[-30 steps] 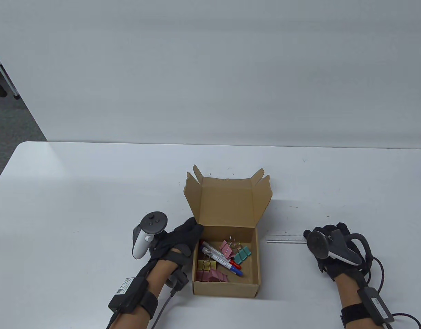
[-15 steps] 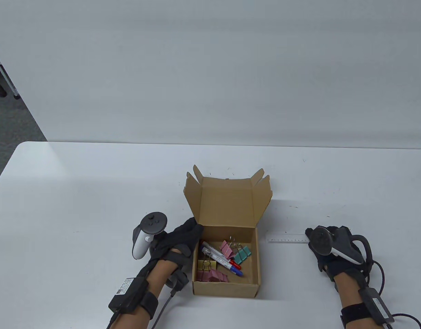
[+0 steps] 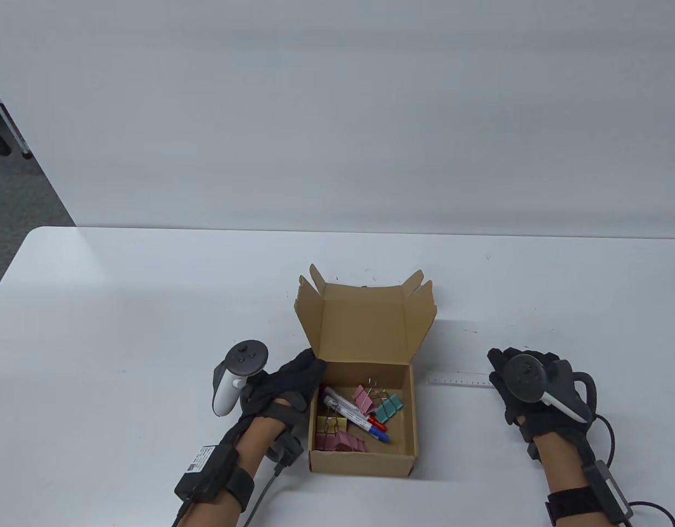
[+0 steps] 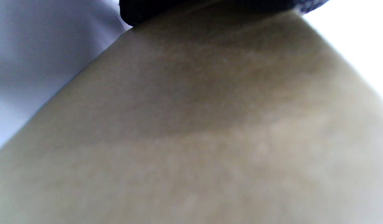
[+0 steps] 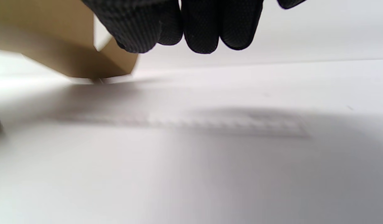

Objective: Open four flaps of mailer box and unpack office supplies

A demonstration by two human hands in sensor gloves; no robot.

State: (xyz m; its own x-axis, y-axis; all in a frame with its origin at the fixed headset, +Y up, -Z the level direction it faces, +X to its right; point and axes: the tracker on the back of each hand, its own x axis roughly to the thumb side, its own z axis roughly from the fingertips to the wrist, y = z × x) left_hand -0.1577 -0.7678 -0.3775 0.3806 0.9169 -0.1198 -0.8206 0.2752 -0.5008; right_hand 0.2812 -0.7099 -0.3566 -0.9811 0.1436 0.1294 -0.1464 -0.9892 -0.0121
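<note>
The brown mailer box (image 3: 364,464) stands open near the table's front, its lid (image 3: 364,324) raised at the back. Inside lie pink binder clips (image 3: 340,442), teal clips (image 3: 389,407), a yellow clip (image 3: 332,424) and markers (image 3: 353,414). My left hand (image 3: 293,379) grips the box's left wall at the rim; the left wrist view is filled by blurred cardboard (image 4: 191,124). A clear ruler (image 3: 462,380) lies flat on the table right of the box. My right hand (image 3: 502,365) hovers over the ruler's right end, empty, its fingers (image 5: 200,28) hanging above the faint ruler (image 5: 216,124).
The white table (image 3: 150,307) stretches wide to the left, right and behind the box. A white wall stands behind the table's far edge. The box's corner (image 5: 54,46) shows at the left of the right wrist view.
My right hand has let go of the ruler, turned palm down and drawn slightly right. The ruler now lies flat on the table. The left hand and box have not moved.
</note>
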